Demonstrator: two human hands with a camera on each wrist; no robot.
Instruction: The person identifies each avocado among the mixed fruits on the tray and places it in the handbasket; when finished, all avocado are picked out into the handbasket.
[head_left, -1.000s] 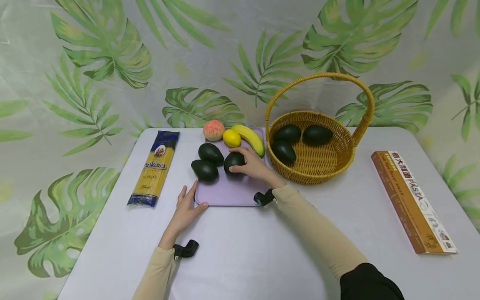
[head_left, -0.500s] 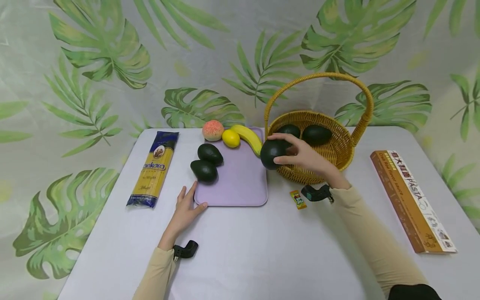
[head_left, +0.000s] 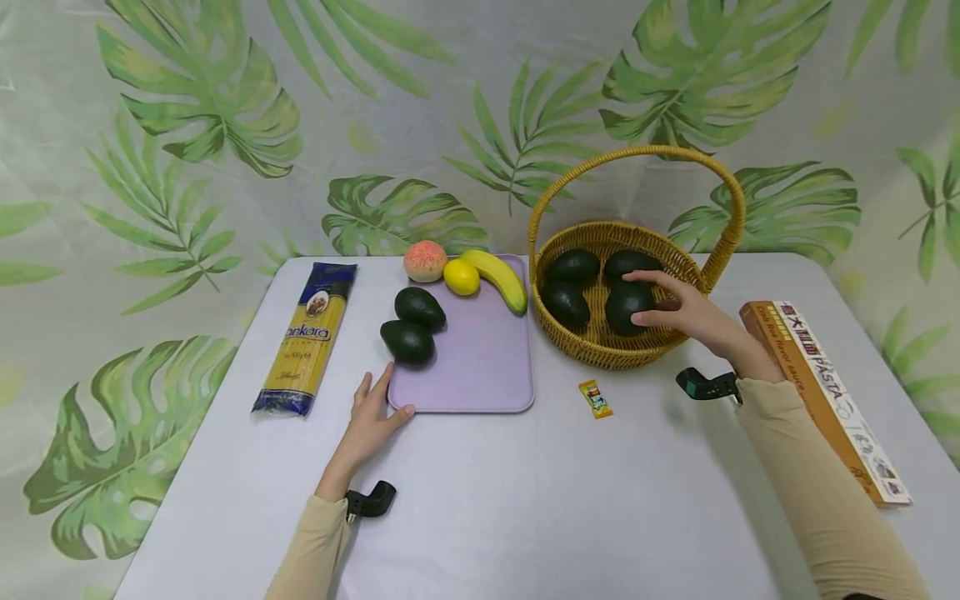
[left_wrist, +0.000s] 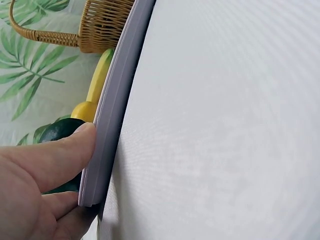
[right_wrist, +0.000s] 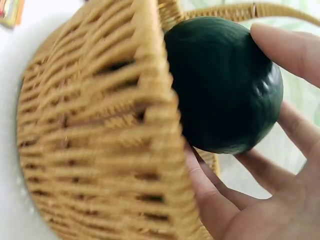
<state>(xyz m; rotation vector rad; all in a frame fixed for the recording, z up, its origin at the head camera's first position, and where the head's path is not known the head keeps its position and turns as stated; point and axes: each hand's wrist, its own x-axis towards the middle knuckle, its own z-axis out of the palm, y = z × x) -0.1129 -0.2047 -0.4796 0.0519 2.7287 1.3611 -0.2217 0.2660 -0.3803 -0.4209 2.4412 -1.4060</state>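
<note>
Right of centre, the right hand [head_left: 699, 317] grips an avocado [head_left: 622, 310] at the basket [head_left: 611, 358]; lower left, the left hand [head_left: 371, 421], fingers relaxed, touches the tray [head_left: 483, 379].

White table [head_left: 525, 500]: yellow-blue plastic packet [head_left: 306, 337] left, rectangular lilac tray [head_left: 483, 371] centre, round wicker basket [head_left: 611, 357] right, small yellow sachet [head_left: 596, 399] nearer, long brown-white box [head_left: 840, 412] rightmost.

1. The left forearm [head_left: 311, 537], in a beige sleeve, reaches forward from the bottom of the head view, leaning slightly rightward.
2. The left hand [head_left: 370, 417] has its fingers extended forward, the thumb spread rightward from the index finger.
3. The right forearm [head_left: 832, 492], also beige-sleeved, stretches farther forward, slanting inward.
4. The right hand [head_left: 693, 315] points leftward, thumb and fingers curved in a grip.
</note>
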